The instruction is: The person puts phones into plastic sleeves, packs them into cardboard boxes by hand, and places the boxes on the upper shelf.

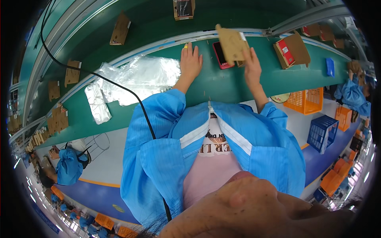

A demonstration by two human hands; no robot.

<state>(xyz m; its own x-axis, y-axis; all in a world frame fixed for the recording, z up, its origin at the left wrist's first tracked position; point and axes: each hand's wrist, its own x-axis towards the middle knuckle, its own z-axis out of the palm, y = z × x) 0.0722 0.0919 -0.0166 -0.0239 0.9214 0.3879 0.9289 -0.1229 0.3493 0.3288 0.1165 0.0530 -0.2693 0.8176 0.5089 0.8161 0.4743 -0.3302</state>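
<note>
My right hand (pixel 252 66) pinches a brown cardboard piece (pixel 232 43) by its lower edge, fingers closed on it, holding it tilted above the green bench (pixel 222 85). Just under it a red flat item (pixel 220 55) lies on the bench, partly hidden by the cardboard; I think it is a slim device or case, but the view is too bent here to be sure. My left hand (pixel 191 61) rests flat on the bench with fingers spread, holding nothing, its fingertips near the rail at the far edge.

The cardboard looks light and fairly stiff, likely to crease if squeezed mid-panel, so an edge or fold is the safer place to hold it. The red item looks smooth and may be slippery; its long sides seem the best hold.

Left of my left hand lie clear plastic sheets (pixel 139 75) and a silvery bag (pixel 97 104). To the right stands an open carton (pixel 293 50) with something red inside. Orange and blue crates (pixel 313 115) sit below the bench.
</note>
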